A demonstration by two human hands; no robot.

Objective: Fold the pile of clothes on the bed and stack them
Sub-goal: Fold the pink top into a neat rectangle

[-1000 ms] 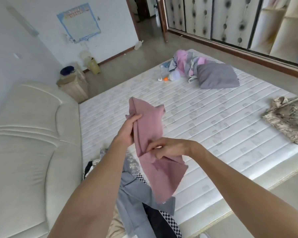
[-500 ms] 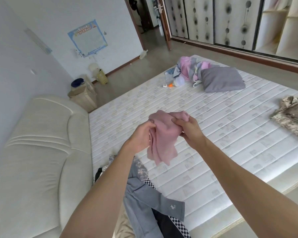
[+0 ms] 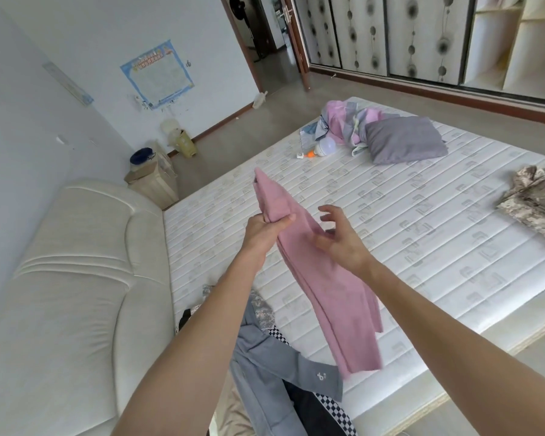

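A pink garment (image 3: 324, 291) hangs in the air above the white mattress (image 3: 422, 221), stretched long from upper left to lower right. My left hand (image 3: 261, 229) grips it near its upper end in a fist. My right hand (image 3: 340, 240) is against the cloth just to the right, fingers spread and loosely bent; I cannot tell whether its thumb pinches the fabric. Below my arms lies the pile of clothes (image 3: 280, 372): a grey garment, a black-and-white checkered piece and dark cloth.
A cream padded headboard (image 3: 76, 278) runs along the left. At the far end of the mattress lie a grey pillow (image 3: 403, 140), a pink-and-grey bundle (image 3: 343, 118) and a light bulb (image 3: 323, 149). A camouflage garment (image 3: 538, 199) lies at the right edge.
The bunched pink garment has dropped open into a long hanging strip. My right hand let go of its top and slid down beside it; my left hand keeps its hold.
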